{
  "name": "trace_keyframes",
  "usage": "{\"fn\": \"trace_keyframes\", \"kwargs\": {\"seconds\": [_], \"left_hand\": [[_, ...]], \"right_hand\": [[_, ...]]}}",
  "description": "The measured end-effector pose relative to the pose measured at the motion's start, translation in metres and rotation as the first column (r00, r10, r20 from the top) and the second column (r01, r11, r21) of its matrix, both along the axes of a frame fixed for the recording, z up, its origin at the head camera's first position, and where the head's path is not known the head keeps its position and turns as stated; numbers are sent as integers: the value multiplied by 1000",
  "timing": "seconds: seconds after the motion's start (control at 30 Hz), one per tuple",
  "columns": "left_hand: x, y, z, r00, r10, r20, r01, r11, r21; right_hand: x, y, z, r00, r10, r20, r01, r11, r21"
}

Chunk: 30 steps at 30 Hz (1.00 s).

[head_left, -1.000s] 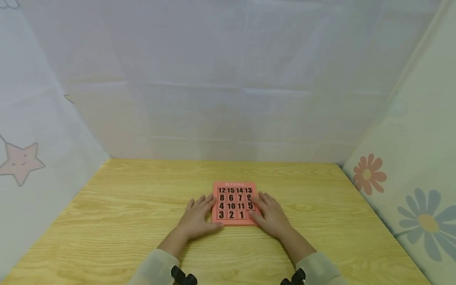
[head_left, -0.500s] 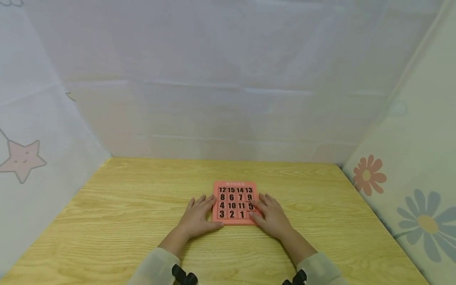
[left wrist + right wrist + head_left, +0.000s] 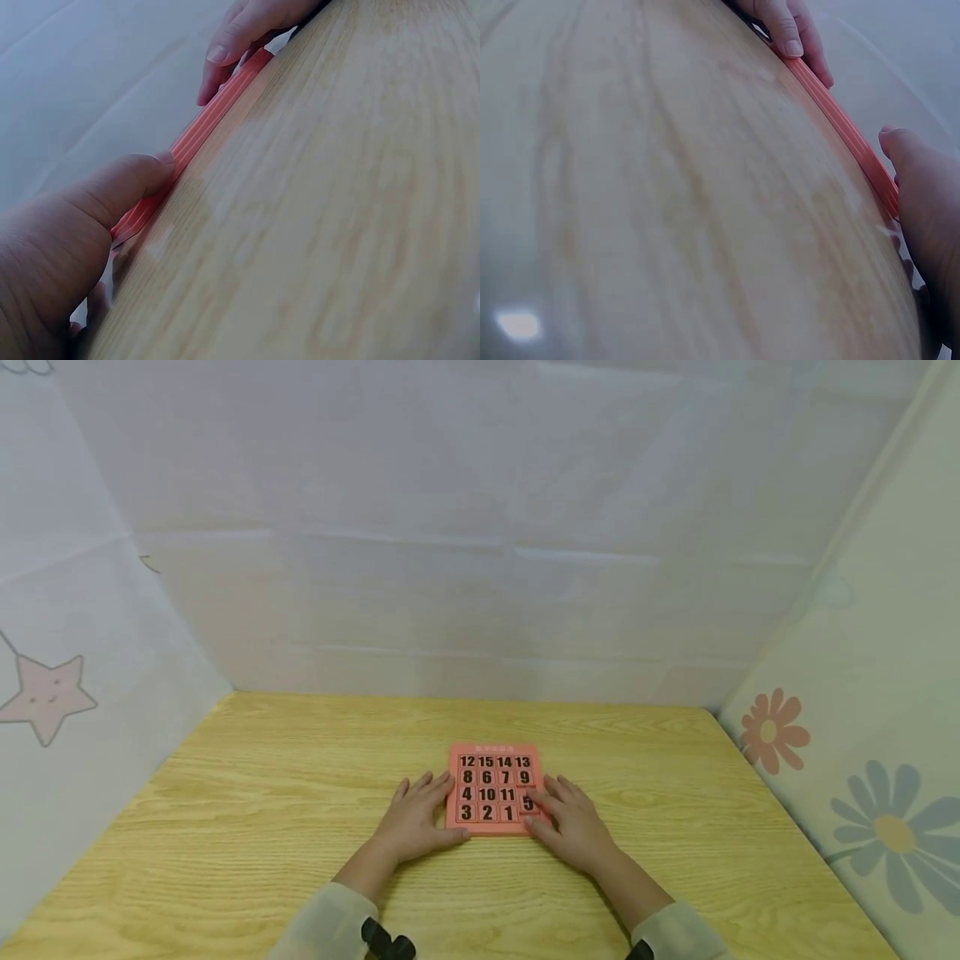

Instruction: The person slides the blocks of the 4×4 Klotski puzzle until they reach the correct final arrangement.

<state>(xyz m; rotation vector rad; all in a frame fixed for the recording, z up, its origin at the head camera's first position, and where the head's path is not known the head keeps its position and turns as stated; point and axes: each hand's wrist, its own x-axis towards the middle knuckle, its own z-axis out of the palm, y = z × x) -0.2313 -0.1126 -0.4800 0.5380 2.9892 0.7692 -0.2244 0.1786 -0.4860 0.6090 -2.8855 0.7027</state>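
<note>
A pink number sliding puzzle [image 3: 495, 832] lies flat on the wooden table, its black-numbered tiles face up. My left hand [image 3: 416, 822] holds its left side, fingers along the left edge and thumb at the near left corner; the left wrist view shows that thumb against the ridged rim [image 3: 214, 112]. At the right side is my right hand [image 3: 577, 827], a fingertip touching the 5 tile [image 3: 528, 804] and the thumb over the lower right corner. That tile sits between the third and bottom rows, with a gap below the 9 tile [image 3: 524, 777].
Bare wood of the table [image 3: 300, 760] surrounds the puzzle. A pale cloth wall [image 3: 480, 568] rises behind it. Printed side panels with a star [image 3: 48, 697] and flowers [image 3: 896, 832] stand left and right.
The 5 tile has slid down toward the bottom right space, and my right hand has shifted slightly toward me with it. My left hand stays in place on the puzzle.
</note>
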Motion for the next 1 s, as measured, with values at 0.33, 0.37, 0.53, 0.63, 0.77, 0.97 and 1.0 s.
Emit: {"fn": "trace_keyframes", "kwargs": {"seconds": [0.33,0.37,0.53,0.63,0.77,0.97,1.0], "left_hand": [[-1,0,0,1000,4,-10,-4,1000,3],[-1,0,-1,1000,5,-9,-5,1000,2],[-2,0,-1,1000,7,-5,-7,1000,6],[-2,0,-2,1000,8,-7,-8,1000,8],[-2,0,-3,1000,7,-11,-7,1000,2],[-2,0,-4,1000,5,-10,-5,1000,4],[-3,0,-4,1000,5,-12,-5,1000,6]], "right_hand": [[4,0,-1,1000,-6,-19,6,1000,-4],[5,0,-1,1000,-4,-16,4,1000,-8],[9,0,1,1000,6,1,-6,1000,-28],[11,0,1,1000,6,1,-6,999,-31],[12,0,0,1000,5,-5,-5,1000,-31],[14,0,2,1000,3,21,-2,999,-41],[13,1,3,1000,-1,30,2,999,-47]]}}
